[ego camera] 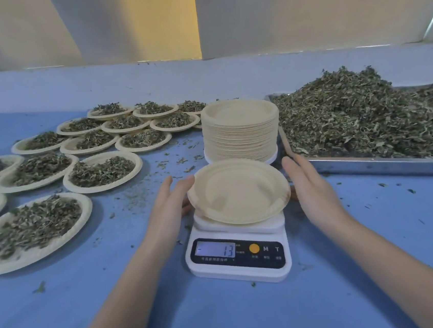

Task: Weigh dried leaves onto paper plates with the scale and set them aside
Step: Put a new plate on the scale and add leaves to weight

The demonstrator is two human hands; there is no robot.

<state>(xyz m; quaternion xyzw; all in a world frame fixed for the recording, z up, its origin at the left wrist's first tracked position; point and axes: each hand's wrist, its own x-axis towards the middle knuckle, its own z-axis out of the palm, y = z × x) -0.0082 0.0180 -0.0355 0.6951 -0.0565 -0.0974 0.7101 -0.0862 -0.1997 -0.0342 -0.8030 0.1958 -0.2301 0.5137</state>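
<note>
On my far left the filled plates (102, 171) sit spread over the blue surface (146, 318), each already carrying its share of leaves. My left hand (170, 203) comes next: fingers straight and loosely spread, its fingertips touching the left rim of the empty plate (238, 191), not curled round it. That plate rests tilted and off-centre on the scale (238, 252), whose display shows 13 with a minus sign. I judge I am seating a fresh plate, so I would nudge it flat and centred on the platform, take both hands clear, then zero the reading before adding anything. My right hand (309, 183) is likewise open and flat, just beside the plate's right rim; I cannot tell whether it touches. Behind stands the plate stack (241, 131), and right of it the tray (370, 166) heaped with dried leaves (359, 114).
</note>
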